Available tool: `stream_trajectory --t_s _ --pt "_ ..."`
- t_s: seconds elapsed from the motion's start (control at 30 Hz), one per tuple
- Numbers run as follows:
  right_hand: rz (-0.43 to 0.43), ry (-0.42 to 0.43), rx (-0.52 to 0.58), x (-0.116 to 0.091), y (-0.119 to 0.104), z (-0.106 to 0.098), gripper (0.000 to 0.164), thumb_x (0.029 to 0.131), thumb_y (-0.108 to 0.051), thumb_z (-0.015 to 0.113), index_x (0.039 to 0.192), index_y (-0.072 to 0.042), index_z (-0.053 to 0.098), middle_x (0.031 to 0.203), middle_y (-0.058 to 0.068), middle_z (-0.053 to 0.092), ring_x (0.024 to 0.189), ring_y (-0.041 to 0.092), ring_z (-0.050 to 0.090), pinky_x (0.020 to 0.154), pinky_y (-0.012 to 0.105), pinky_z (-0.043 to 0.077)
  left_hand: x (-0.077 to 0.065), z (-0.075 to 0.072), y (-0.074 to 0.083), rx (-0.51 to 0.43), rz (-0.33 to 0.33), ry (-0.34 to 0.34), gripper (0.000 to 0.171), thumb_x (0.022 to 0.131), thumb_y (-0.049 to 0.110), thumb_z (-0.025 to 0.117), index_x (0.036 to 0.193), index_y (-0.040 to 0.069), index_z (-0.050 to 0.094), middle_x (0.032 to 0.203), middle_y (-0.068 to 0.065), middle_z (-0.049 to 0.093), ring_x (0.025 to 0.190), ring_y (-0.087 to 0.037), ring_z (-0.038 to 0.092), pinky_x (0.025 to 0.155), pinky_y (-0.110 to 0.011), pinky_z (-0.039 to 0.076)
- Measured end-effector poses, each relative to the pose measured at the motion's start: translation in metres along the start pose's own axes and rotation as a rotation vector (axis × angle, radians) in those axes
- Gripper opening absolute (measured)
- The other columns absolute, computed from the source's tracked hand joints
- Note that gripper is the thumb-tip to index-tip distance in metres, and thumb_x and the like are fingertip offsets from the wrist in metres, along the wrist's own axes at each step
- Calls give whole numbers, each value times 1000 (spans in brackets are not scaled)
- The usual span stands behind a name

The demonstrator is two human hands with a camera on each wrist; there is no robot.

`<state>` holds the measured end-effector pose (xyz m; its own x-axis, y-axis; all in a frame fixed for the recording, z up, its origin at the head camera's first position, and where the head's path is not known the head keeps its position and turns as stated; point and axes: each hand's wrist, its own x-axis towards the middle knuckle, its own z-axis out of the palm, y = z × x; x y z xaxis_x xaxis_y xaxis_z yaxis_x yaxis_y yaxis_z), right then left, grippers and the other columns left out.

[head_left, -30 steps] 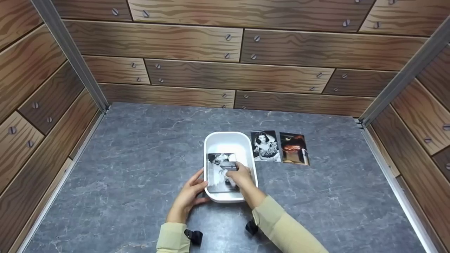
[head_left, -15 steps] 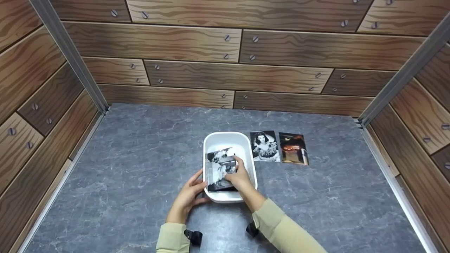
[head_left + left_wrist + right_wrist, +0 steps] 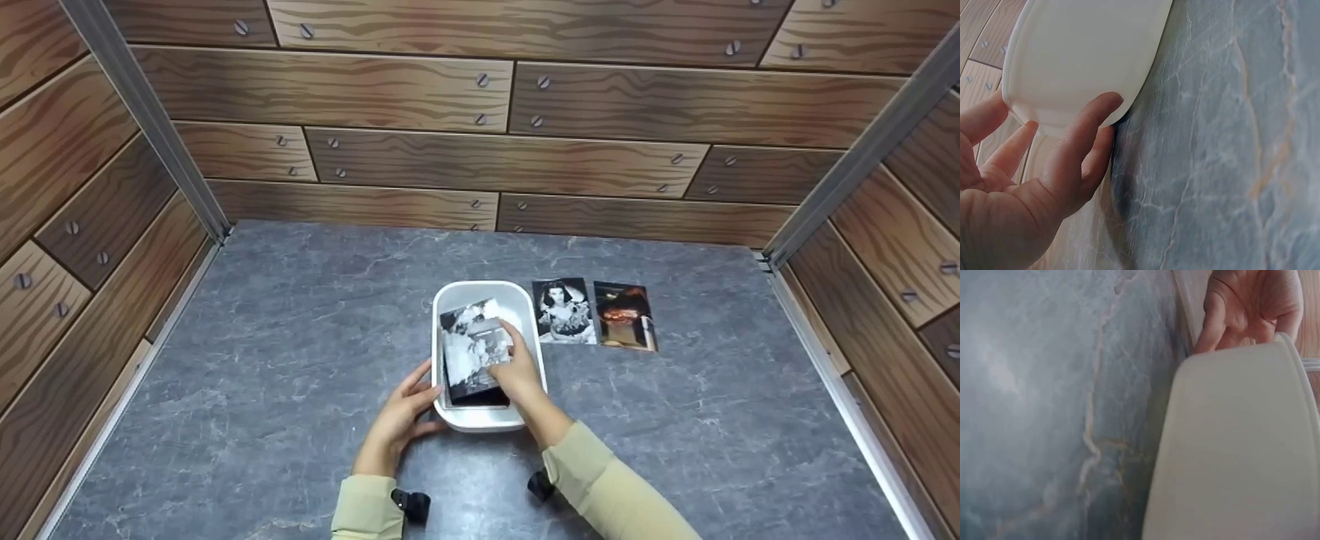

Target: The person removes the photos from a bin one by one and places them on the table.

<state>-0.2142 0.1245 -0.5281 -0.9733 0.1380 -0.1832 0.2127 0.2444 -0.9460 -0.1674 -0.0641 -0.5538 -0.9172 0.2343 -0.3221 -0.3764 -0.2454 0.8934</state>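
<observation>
In the head view a white plastic container (image 3: 441, 322) stands on the table. Inside it lies a stack of black-and-white photos, the lower photo (image 3: 493, 397) showing a dark edge. My right hand (image 3: 517, 373) reaches into the container and pinches the upper photo (image 3: 466, 358) by its right side; this photo is tilted over the stack. At the container's near left corner, my left hand (image 3: 400, 414) holds the wall, thumb at the rim. The left wrist view shows the left hand (image 3: 1044, 174) against the container's outer wall (image 3: 1089, 50). The right hand is hidden in the right wrist view.
A black-and-white portrait photo (image 3: 564, 313) lies just right of the container. Beside it is a colour photo (image 3: 625, 319) with an orange glow. Wood-patterned panels (image 3: 420, 97) with metal corner posts enclose the grey marbled table (image 3: 300, 337).
The upper photo in my right hand has turned and shifted up across the stack, uncovering a dark edge below. My left hand and the container have stayed in place.
</observation>
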Motion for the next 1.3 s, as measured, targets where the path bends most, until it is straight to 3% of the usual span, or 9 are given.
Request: stream_trajectory --t_s 0.2,0.37,0.43,0.53,0.67,0.77,0.93,1.13,1.3 --pt "-23 45 104 7 -12 -23 86 71 21 54 148 -12 36 140 31 39 89 22 48 56 15 46 0 1 0 7 3 2 64 96 13 55 153 9 25 141 -29 35 120 -34 51 82 -46 58" --pt "-25 82 155 20 -15 -53 81 76 20 55 148 -12 37 147 29 35 111 34 49 59 16 47 0 2 0 39 -5 32 65 95 15 57 153 9 27 139 -27 38 117 -31 53 77 -42 59" --pt "-29 96 162 27 -13 -67 79 77 19 55 148 -10 36 151 27 30 129 39 39 65 17 48 0 2 0 44 -6 35 65 95 15 57 153 9 26 139 -27 38 116 -31 54 77 -42 59" --pt "-16 120 170 39 -10 -90 78 80 18 55 149 -9 34 154 24 27 134 40 35 70 17 48 1 2 0 42 -8 38 65 95 15 57 153 9 27 139 -27 38 116 -31 54 78 -43 59" --pt "25 165 190 54 -3 -123 77 81 18 54 150 -8 33 139 26 41 95 20 59 62 15 47 1 2 0 29 -8 39 64 95 14 57 152 9 28 137 -26 39 116 -31 54 79 -45 59" --pt "75 196 182 63 1 -155 76 83 15 55 151 -8 30 135 25 43 69 2 49 56 13 45 1 2 0 27 -9 39 64 95 14 56 152 9 28 138 -26 38 117 -31 52 80 -46 58" --pt "199 264 231 77 7 -207 77 85 12 55 153 -13 28 130 14 46 61 -1 46 53 16 45 0 4 1 21 -5 30 64 96 14 56 152 10 27 139 -27 37 116 -31 53 82 -47 58" --pt "287 319 238 86 17 -242 77 85 10 58 152 -17 31 110 1 48 64 2 50 58 20 49 -1 2 1 4 0 28 64 96 13 56 152 10 27 134 -25 40 112 -29 56 81 -47 58" --pt "337 357 442 82 28 -268 81 84 16 54 152 -20 32 81 -8 56 61 4 55 59 20 52 0 3 0 12 -12 48 62 95 12 57 151 10 30 128 -21 43 111 -29 56 79 -45 59"
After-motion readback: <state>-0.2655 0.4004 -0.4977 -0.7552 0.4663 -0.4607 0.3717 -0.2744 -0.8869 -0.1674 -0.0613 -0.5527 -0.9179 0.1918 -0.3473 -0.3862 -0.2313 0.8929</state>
